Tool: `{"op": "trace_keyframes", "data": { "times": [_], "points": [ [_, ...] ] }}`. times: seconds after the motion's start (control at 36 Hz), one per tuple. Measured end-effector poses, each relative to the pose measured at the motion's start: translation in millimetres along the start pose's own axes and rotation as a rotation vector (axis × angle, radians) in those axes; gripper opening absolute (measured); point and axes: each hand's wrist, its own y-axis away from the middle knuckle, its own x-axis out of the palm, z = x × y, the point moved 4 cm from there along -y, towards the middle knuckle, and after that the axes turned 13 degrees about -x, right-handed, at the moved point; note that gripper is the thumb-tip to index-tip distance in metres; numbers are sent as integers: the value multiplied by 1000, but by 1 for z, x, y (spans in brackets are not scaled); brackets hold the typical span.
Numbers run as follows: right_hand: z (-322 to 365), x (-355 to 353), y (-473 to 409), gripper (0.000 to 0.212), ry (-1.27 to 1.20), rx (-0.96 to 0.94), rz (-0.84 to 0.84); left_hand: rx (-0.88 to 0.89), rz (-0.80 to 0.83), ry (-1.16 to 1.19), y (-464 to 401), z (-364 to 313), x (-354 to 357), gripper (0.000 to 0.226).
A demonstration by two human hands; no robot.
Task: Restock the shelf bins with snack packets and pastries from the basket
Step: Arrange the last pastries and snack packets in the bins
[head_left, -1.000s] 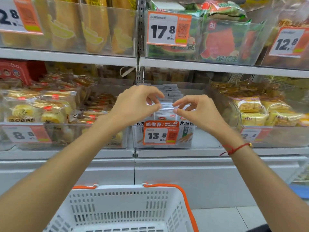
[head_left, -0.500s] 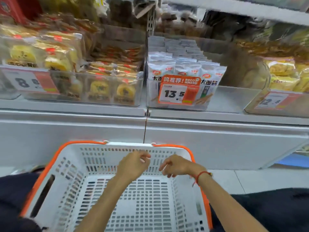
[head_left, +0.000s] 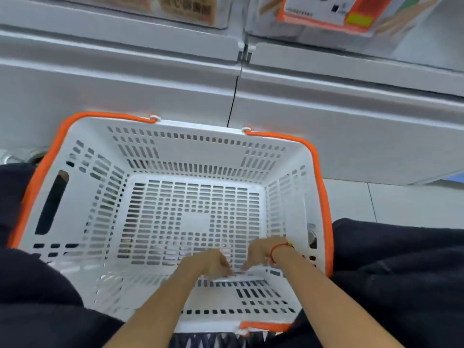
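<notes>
Both hands low in basket (head_left: pixel 75 151); left hand (head_left: pixel 211 263), right hand (head_left: pixel 259 254) fingers blurred, grip unclear; shelf bins cropped.

At twelve o'clock the shelf bins (head_left: pixel 175 8) and an orange price tag (head_left: pixel 326 13) are cut off by the top edge, their print smeared beyond reading. The fingertips of both hands (head_left: pixel 233 262) are blurred by motion, so any grasp cannot be told. The basket's (head_left: pixel 175 136) near rim is partly hidden by the forearms.
</notes>
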Motion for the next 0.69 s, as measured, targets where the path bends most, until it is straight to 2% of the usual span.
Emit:
{"op": "trace_keyframes", "data": {
  "times": [0.06, 0.14, 0.22, 0.31, 0.36, 0.42, 0.44, 0.53, 0.56, 0.61, 0.69],
  "points": [
    [1, 10, -2, 52, 2, 39, 35, -32, -18, 15, 0, 0, 1, 40],
    [7, 12, 7, 55, -62, 51, 57, -53, -50, -54, 3, -3, 0, 50],
    [6, 8, 13, 41, -215, 88, 60, -110, -41, -109, 8, -5, 4, 65],
    [4, 8, 5, 32, -257, 99, 150, -107, -9, -107, 7, -5, 6, 69],
    [4, 12, -2, 34, -284, 105, 181, -85, 13, -75, 6, -3, 3, 69],
    [5, 13, -2, 57, -344, 129, 108, -60, 10, -46, 6, 0, -1, 62],
    [7, 11, 0, 59, -359, 121, 74, -48, 16, -2, 7, 2, -3, 56],
    [14, 1, 7, 23, -280, 60, 14, -26, 5, 211, 9, 7, -15, 54],
    [16, -5, 9, 29, -275, 56, -35, -24, 5, 286, 13, 6, -22, 56],
    [25, -19, 19, 19, -295, 16, -140, -21, 5, 420, 25, 5, -36, 59],
    [36, -51, 36, 51, -366, -62, -285, 14, -15, 645, 45, 6, -64, 47]
  ]
}}
